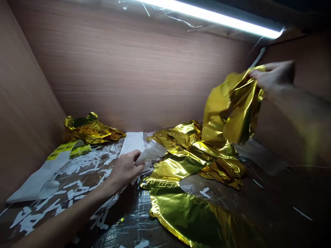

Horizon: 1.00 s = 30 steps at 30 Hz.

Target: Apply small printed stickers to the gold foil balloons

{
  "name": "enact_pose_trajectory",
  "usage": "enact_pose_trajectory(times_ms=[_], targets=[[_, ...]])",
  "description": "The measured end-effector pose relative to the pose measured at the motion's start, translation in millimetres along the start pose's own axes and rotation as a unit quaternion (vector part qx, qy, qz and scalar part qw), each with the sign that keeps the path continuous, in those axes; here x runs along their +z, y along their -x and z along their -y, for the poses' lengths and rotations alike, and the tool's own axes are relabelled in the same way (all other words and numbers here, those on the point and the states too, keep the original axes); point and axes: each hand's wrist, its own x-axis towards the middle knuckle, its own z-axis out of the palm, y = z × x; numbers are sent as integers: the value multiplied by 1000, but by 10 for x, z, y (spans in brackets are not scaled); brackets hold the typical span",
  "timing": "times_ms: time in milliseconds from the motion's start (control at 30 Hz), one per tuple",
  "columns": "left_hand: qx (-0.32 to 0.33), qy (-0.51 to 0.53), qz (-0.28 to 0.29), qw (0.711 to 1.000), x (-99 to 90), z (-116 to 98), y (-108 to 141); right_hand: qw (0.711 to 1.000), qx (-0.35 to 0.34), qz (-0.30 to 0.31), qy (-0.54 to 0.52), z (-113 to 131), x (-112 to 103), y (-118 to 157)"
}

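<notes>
My left hand (128,167) pinches a translucent plastic piece (152,151) near the middle of the table, just in front of a white paper strip (132,142). At the right, my right hand (274,74) is raised with its fingers closed on the top edge of a shiny gold foil sheet (219,103), which hangs down in folds. Below it, more gold foil (181,203) lies spread across the table toward the front edge of the view. Crumpled gold foil pieces (178,136) lie behind it, close to the back panel.
Another gold foil bundle (90,132) rests at the back left. White strips with yellow labels (60,155) and many white scraps (77,189) cover the left side. Wooden panels (129,69) enclose the back and sides. A lit tube (212,15) runs overhead.
</notes>
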Motion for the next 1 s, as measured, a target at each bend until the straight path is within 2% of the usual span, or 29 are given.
enact_pose_trajectory(times_ms=[33, 67, 100, 133, 200, 267, 333, 433, 500, 567, 667, 700, 767, 833, 933, 1000], targets=[[9, 0, -2, 1000, -3, -15, 10, 999, -28, -26, 14, -11, 12, -108], [17, -2, -4, 1000, -2, -27, 20, 997, -66, -24, 30, -37, 61, -160], [24, -3, -6, 1000, 3, -34, 30, 992, -115, 9, 47, -81, 151, -154], [28, -6, -6, 1000, 13, -36, 42, 982, -166, 60, 63, -143, 282, -94], [55, -18, -29, 998, 44, -30, 68, 932, -275, 211, 102, -308, 633, 157], [129, -41, -78, 988, 80, -21, 99, 886, -311, 325, 110, -505, 1020, 496], [219, -63, -136, 964, 106, -21, 128, 847, -323, 403, 121, -691, 1339, 803], [288, -81, -182, 937, 110, -46, 157, 812, -325, 467, 127, -862, 1565, 1055], [299, -91, -193, 930, 92, -70, 165, 803, -324, 487, 118, -864, 1549, 1120], [304, -101, -198, 926, 66, -89, 168, 808, -323, 481, 105, -760, 1445, 1210], [305, -117, -204, 923, 21, -104, 174, 831, -336, 442, 26, -444, 1232, 1554], [304, -120, -206, 922, 5, -110, 178, 831, -344, 435, -50, -318, 1169, 1719], [300, -123, -208, 923, -35, -133, 189, 794, -383, 435, -184, -84, 1082, 2061], [294, -121, -205, 926, -90, -183, 205, 787, -387, 409, -253, 91, 1053, 2332], [264, -78, -177, 945, -194, -311, 233, 812, -343, 385, -273, 220, 1061, 2523], [233, -6, -143, 962, -253, -409, 252, 823, -313, 387, -273, 258, 1057, 2559]])
